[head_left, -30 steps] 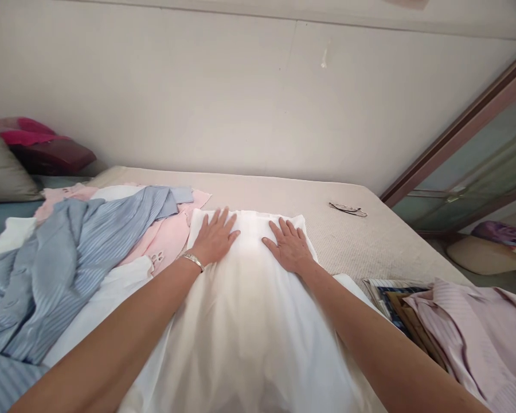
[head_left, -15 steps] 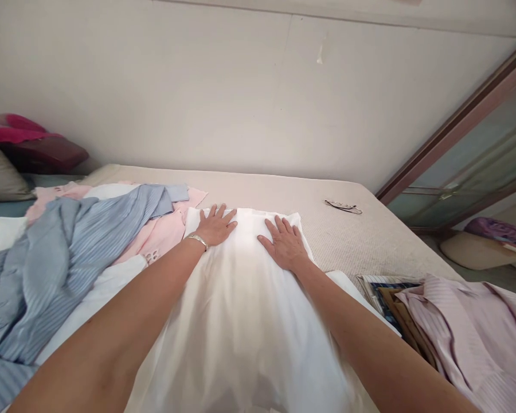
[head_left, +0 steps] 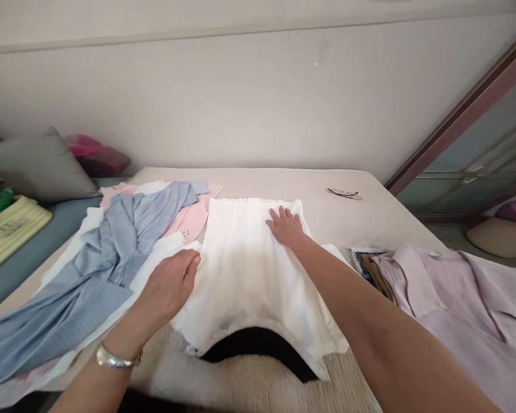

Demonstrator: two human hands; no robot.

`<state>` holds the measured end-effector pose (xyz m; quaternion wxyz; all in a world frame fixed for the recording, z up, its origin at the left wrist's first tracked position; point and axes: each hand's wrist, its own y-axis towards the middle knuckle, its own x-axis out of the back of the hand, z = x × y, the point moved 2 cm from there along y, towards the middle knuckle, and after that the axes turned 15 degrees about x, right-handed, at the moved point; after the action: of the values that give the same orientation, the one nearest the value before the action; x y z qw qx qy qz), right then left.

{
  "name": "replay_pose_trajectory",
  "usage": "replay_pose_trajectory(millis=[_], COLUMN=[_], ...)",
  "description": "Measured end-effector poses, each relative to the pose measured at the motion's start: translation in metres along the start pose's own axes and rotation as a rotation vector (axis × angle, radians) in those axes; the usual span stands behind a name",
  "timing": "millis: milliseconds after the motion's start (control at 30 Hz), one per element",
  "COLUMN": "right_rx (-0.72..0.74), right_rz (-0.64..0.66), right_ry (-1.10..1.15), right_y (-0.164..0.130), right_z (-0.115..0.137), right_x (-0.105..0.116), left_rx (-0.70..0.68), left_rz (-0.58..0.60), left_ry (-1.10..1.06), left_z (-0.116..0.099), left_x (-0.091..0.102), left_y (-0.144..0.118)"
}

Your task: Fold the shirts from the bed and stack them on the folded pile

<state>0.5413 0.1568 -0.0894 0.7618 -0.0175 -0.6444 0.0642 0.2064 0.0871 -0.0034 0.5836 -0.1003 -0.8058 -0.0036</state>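
Observation:
A white garment (head_left: 249, 252) lies spread flat on the bed, its near edge curving around a black band (head_left: 258, 343). My right hand (head_left: 286, 225) rests palm down near its far right corner, fingers spread. At the garment's left side is my left hand (head_left: 169, 287), its fingers drawn together at the cloth edge; the fingertips are partly hidden. A silver bracelet (head_left: 118, 357) circles my left wrist.
Blue striped clothing (head_left: 112, 241) lies heaped over pink and white pieces on the left. To the right are folded clothes (head_left: 374, 269) and a pale pink striped shirt (head_left: 451, 292). Eyeglasses (head_left: 345, 194) lie farther back. A grey pillow (head_left: 47, 166) and yellow basket (head_left: 15, 229) stand far left.
My left hand has left the garment's far edge, come nearer along its left side and closed. My right hand stays near the far right corner. The black band has come into view.

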Motion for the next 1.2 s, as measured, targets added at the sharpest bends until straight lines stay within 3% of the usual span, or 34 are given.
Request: replay_pose_trajectory(millis=[100,233,300,367,500,600,733,833,900,967,1067,1200], right_rx=[0.048,0.053,0.004,0.019,0.105,0.134,0.089,0.045,0.033,0.049,0.082,0.091], right_rz=[-0.008,-0.123,-0.045,0.089,0.294,0.300,0.282,0.294,0.285,0.258,0.193,0.088], right_ry=[-0.014,0.159,0.256,0.276,0.357,0.415,0.186,0.100,0.098,0.118,0.195,0.393], right_y=[-0.053,-0.165,-0.212,-0.239,-0.241,-0.228,-0.222,-0.223,-0.223,-0.222,-0.220,-0.208], right_z=[0.037,0.084,0.099,0.105,0.097,0.089,0.088,0.088,0.085,0.080,0.073,0.070], right_x=[0.025,0.043,0.038,0.027,0.004,-0.008,-0.015,-0.017,-0.017,-0.017,-0.016,-0.008], left_rx=[-0.072,-0.161,-0.155,-0.167,-0.192,-0.179,-0.172,0.062,0.311,0.485,0.552,0.581], left_rz=[0.189,0.499,0.530,0.517,0.469,0.404,0.339,0.206,0.078,0.049,0.148,0.131], left_ry=[-0.198,-0.276,-0.209,-0.100,0.036,0.130,0.231,0.294,0.343,0.346,0.259,0.172], left_z=[0.000,-0.014,-0.019,-0.020,-0.019,-0.021,-0.022,0.001,0.029,0.056,0.079,0.079], left_x=[-0.015,-0.032,-0.039,-0.046,-0.062,-0.074,-0.077,-0.060,-0.044,-0.033,-0.032,-0.037], left_y=[-0.054,-0.082,-0.084,-0.084,-0.082,-0.079,-0.070,-0.053,-0.042,-0.032,-0.022,-0.018])
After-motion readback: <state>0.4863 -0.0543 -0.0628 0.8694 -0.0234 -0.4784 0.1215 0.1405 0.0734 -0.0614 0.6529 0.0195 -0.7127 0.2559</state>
